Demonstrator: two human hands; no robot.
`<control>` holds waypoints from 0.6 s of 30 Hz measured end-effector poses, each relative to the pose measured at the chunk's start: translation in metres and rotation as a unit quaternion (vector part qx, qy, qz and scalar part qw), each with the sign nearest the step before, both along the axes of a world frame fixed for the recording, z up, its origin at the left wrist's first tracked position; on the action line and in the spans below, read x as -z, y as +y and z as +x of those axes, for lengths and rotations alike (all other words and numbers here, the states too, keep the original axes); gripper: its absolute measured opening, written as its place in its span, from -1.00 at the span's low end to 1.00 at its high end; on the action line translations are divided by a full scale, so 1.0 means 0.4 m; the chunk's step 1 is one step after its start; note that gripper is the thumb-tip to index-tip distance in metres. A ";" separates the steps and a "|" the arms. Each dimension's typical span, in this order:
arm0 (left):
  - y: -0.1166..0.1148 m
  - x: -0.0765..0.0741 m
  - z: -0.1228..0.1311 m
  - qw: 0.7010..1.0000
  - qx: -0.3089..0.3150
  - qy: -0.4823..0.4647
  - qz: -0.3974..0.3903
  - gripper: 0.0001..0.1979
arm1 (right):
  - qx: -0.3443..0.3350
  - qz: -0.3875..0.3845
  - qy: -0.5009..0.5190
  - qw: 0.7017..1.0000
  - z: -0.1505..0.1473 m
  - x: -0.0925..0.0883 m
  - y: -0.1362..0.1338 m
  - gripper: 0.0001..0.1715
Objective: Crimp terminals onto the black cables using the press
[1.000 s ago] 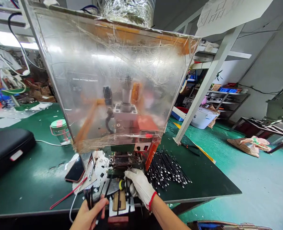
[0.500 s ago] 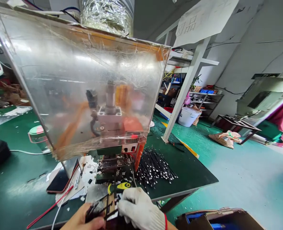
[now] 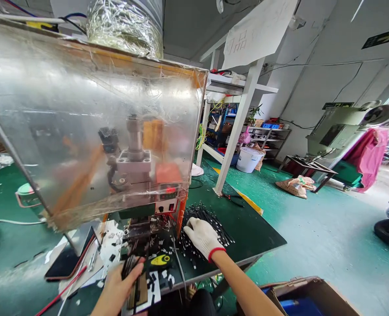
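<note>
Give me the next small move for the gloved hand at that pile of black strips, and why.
Probably close the gloved right hand on a few strips from the pile: its fingers already lie on the pile, while the bare left hand already grips a small bunch of strips beside the press.

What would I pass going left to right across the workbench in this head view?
Green-lidded jar → phone → left hand holding black strips → yellow-handled tool → gloved right hand → pliers
</note>
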State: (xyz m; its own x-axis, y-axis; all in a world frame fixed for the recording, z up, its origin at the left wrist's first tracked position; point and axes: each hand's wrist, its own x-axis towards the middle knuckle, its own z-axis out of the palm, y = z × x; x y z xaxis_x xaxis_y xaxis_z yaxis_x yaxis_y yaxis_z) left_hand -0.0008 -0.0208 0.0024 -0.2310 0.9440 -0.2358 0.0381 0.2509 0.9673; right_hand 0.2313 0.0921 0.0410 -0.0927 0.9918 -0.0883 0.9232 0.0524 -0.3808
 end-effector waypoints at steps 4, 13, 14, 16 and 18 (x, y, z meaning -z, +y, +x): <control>0.040 0.004 0.022 0.999 0.035 0.030 -0.005 -0.58 | 0.013 -0.030 -0.025 0.999 -0.030 0.007 0.064 -0.81; -0.031 -0.035 0.008 0.990 -0.006 -0.126 -0.059 -0.49 | 0.064 -0.116 0.203 0.970 0.065 0.003 0.026 -0.73; -0.043 -0.040 0.002 0.987 -0.036 -0.142 -0.063 -0.50 | 0.078 -0.121 0.266 0.953 0.072 0.004 0.004 -0.70; -0.064 -0.044 -0.016 0.974 -0.115 -0.185 -0.063 -0.50 | 0.085 -0.131 0.374 0.914 0.072 0.006 -0.047 -0.69; -0.079 -0.042 -0.036 0.960 -0.164 -0.219 -0.052 -0.52 | 0.061 -0.152 0.421 0.892 0.049 0.011 -0.099 -0.67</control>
